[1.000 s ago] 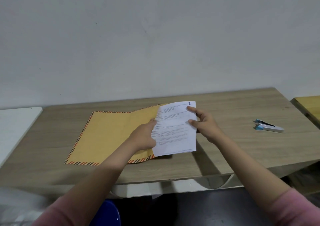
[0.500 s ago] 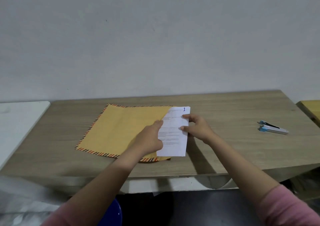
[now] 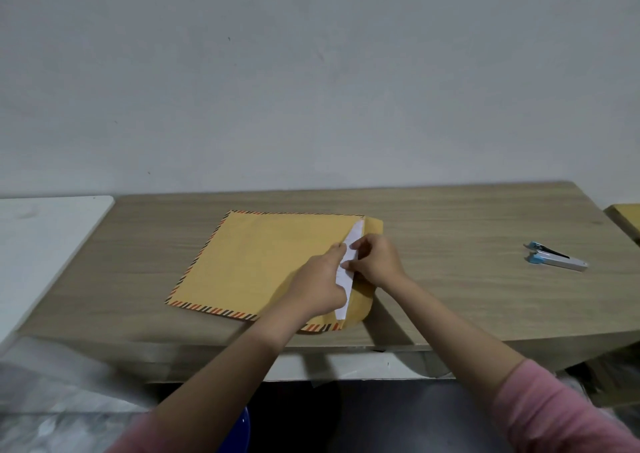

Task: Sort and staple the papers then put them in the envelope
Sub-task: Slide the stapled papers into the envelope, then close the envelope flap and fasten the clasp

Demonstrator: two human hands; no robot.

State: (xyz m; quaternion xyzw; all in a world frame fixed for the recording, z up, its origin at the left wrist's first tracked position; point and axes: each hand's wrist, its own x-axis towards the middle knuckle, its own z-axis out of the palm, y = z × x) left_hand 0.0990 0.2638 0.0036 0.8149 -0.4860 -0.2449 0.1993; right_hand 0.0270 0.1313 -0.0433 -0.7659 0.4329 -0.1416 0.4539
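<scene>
2 hands meet at the open right end of the envelope (image 3: pixel 270 265) lying flat on the counter (image 3: pixel 467 300). Left hand (image 3: pixel 317 288) grips the envelope's mouth while right hand (image 3: pixel 375 262) pinches the papers (image 3: pixel 348 265), now mostly inside. Well right lies a stapler (image 3: pixel 556 261).

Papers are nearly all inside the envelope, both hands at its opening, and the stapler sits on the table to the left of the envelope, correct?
Not quite: the head view shows the stapler on the table right of the envelope. Otherwise right: papers nearly inside, left hand and right hand at the opening.
</scene>
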